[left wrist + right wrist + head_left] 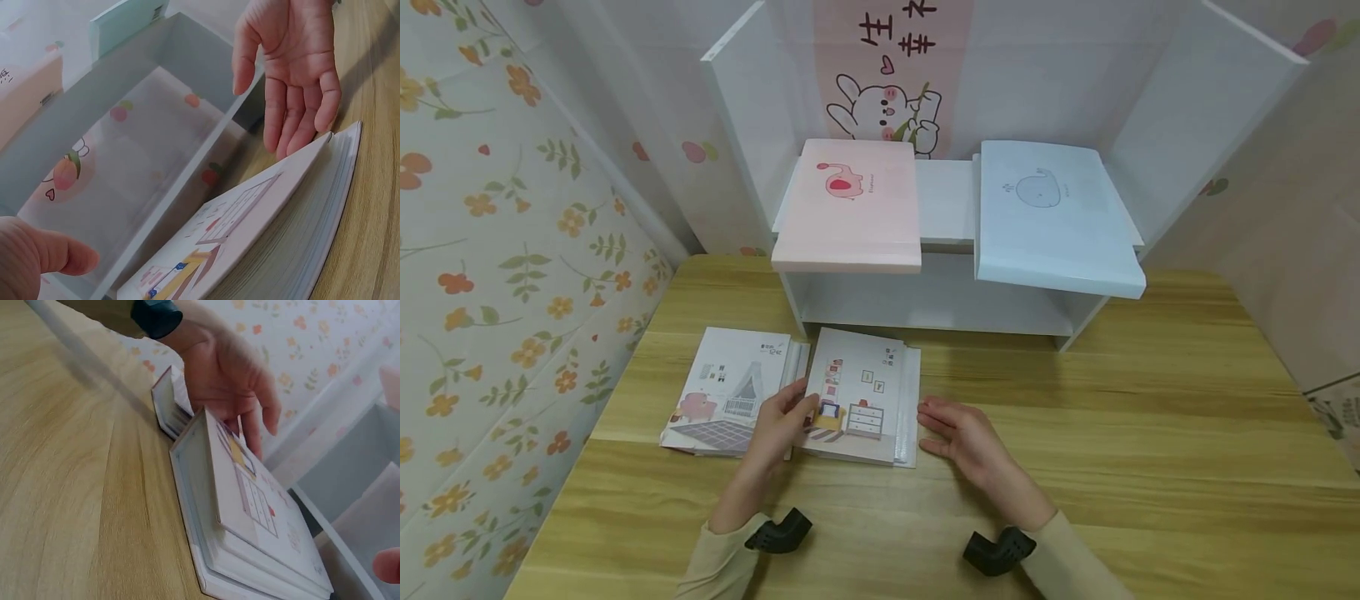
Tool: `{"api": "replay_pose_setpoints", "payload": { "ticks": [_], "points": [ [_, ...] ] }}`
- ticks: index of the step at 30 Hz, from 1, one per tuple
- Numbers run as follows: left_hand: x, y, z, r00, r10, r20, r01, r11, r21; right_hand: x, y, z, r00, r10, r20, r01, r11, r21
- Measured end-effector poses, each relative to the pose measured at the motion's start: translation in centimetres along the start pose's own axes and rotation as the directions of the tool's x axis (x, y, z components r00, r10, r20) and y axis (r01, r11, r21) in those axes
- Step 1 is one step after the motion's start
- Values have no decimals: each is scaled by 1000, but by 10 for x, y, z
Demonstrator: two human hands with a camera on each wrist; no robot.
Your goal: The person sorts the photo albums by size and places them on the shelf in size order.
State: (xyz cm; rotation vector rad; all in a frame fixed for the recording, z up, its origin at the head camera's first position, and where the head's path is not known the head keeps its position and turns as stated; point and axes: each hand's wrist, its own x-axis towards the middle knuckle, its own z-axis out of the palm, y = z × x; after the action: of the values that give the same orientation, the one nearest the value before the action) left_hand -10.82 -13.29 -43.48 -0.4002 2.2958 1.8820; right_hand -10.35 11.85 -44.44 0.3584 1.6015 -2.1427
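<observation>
Two thick books with illustrated white covers lie side by side on the table. The right one [855, 400] shows a drawn chest of drawers and has its page edges facing right. My left hand [782, 425] is at its left edge, fingers loosely bent beside the cover. In the right wrist view, that left hand [228, 378] overlaps the far edge of the book [262, 500]. My right hand [966, 437] stands just off the book's right edge, palm turned inward, fingers relaxed and nothing held. The left book [730, 392], with a drawn tent and pink animal, lies beside my left hand.
A white desktop shelf [936, 292] stands behind the books. On its upper board lie a pink elephant book [857, 217] and a light blue whale book [1052, 225], both jutting past the front edge. Bare wooden tabletop [1180, 417] extends to the right.
</observation>
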Motion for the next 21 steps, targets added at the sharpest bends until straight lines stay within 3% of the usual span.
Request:
{"api": "replay_pose_setpoints", "payload": {
  "ticks": [16, 21],
  "points": [
    [3, -4, -2, 999, -30, 17, 31, 999, -20, 2, -5, -2, 998, 49, 44, -54, 991, 124],
    [2, -6, -2, 999, -35, -3, 35, 999, -27, 2, -3, 0, 998, 28, 52, -33, 995, 94]
  ]
}}
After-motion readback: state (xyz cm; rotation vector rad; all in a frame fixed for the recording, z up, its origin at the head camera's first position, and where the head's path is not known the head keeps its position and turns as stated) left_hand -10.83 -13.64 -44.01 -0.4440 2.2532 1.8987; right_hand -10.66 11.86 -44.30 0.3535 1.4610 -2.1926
